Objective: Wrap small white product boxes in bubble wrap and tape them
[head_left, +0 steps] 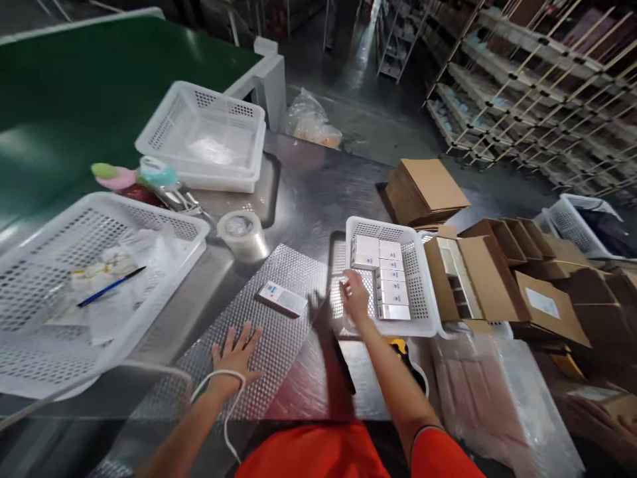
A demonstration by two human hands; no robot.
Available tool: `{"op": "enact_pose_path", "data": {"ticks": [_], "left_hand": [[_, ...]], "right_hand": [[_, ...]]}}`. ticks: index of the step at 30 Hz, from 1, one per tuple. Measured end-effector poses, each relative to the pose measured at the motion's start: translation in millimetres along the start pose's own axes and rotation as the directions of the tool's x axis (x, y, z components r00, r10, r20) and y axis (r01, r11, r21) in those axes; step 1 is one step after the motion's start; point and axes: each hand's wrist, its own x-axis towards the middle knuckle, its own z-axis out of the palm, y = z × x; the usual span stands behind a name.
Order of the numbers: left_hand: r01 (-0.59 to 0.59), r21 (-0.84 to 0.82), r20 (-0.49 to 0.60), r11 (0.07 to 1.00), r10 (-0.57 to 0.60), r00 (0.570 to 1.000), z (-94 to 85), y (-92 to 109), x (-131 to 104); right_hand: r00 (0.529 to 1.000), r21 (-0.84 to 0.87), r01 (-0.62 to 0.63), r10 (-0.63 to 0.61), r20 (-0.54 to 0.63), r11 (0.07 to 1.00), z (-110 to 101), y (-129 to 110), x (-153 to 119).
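Note:
On the metal table lies a sheet of bubble wrap (279,345), with a small white box (282,299) flat on its upper part. My left hand (235,358) is spread over the sheet, below and left of that box, and holds nothing. A white cord passes around the left wrist. My right hand (355,296) reaches over the left side of a white perforated basket (421,285), beside the small white boxes (391,282) stacked inside. Its fingers are bent, and whether anything is between them is too small to tell.
Left are a roll of clear tape (243,236), a basket with a blue pen (112,286) and stacked white baskets (202,136). Right are open cartons (485,275), folded cardboard (428,189) and plastic-wrapped packs (485,398). Another person's hand (624,425) shows at lower right.

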Motion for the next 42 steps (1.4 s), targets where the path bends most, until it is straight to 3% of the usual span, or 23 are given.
{"op": "enact_pose_path", "data": {"ticks": [3, 6, 11, 13, 15, 18, 20, 22, 24, 26, 28, 30, 33, 38, 42], "left_hand": [[-0.055, -0.021, 0.051, 0.998, 0.056, 0.997, -16.6, -5, 1], [-0.072, -0.047, 0.071, 0.996, 0.075, 0.995, -32.8, -5, 1], [-0.066, -0.040, 0.044, 0.997, 0.067, 0.997, -40.5, -1, -1], [-0.065, -0.037, 0.043, 0.997, 0.067, 0.997, -41.2, 1, -3], [-0.051, -0.024, 0.043, 0.998, 0.052, 0.998, -42.3, 3, -4], [-0.028, -0.008, 0.025, 1.000, 0.028, 0.999, -43.7, 7, -4], [-0.029, -0.014, -0.006, 0.999, 0.029, 1.000, -44.1, 8, -4], [-0.035, -0.025, -0.023, 0.999, 0.034, 0.999, -43.8, 8, -4], [-0.033, -0.035, -0.025, 0.999, 0.032, 0.999, -42.9, 7, -3], [-0.036, -0.046, -0.028, 0.998, 0.034, 0.999, -41.3, 6, -3], [-0.047, -0.057, -0.036, 0.997, 0.045, 0.998, -39.2, 4, -3], [-0.061, -0.072, -0.044, 0.996, 0.058, 0.997, -37.2, 2, -3], [-0.074, -0.082, -0.065, 0.994, 0.069, 0.995, -36.0, 0, -4], [-0.131, -0.028, -0.081, 0.991, 0.128, 0.988, -39.7, -4, -5], [-0.132, -0.013, -0.091, 0.991, 0.131, 0.987, -40.7, -4, -4]], "right_hand": [[0.986, -0.274, -0.132, 0.154, 0.062, 0.953, -33, 62, 50], [0.931, -0.490, -0.127, 0.274, 0.240, 0.862, -26, 98, 70], [0.939, -0.542, 0.047, 0.147, 0.309, 0.839, -4, 107, 52], [0.937, -0.496, 0.040, 0.140, 0.320, 0.868, -12, 106, 51], [0.948, -0.431, -0.059, 0.186, 0.259, 0.900, -27, 102, 53], [0.983, -0.248, -0.176, 0.185, 0.012, 0.953, -46, 76, 50], [0.994, -0.102, -0.074, 0.065, -0.086, 0.992, -47, 38, 37], [0.992, 0.019, 0.118, -0.117, -0.040, 0.993, -32, -14, 17], [0.959, 0.102, 0.264, -0.272, 0.082, 0.959, -3, -68, -4], [0.915, 0.122, 0.327, -0.346, 0.207, 0.937, 32, -110, -19], [0.898, 0.086, 0.323, -0.334, 0.287, 0.942, 63, -132, -28], [0.906, 0.045, 0.295, -0.295, 0.303, 0.954, 85, -137, -34], [0.925, 0.009, 0.268, -0.260, 0.277, 0.963, 99, -129, -40], [0.928, -0.077, 0.242, -0.207, 0.310, 0.967, 103, -118, -44], [0.921, -0.038, 0.266, -0.242, 0.304, 0.963, 104, -119, -42]]}}
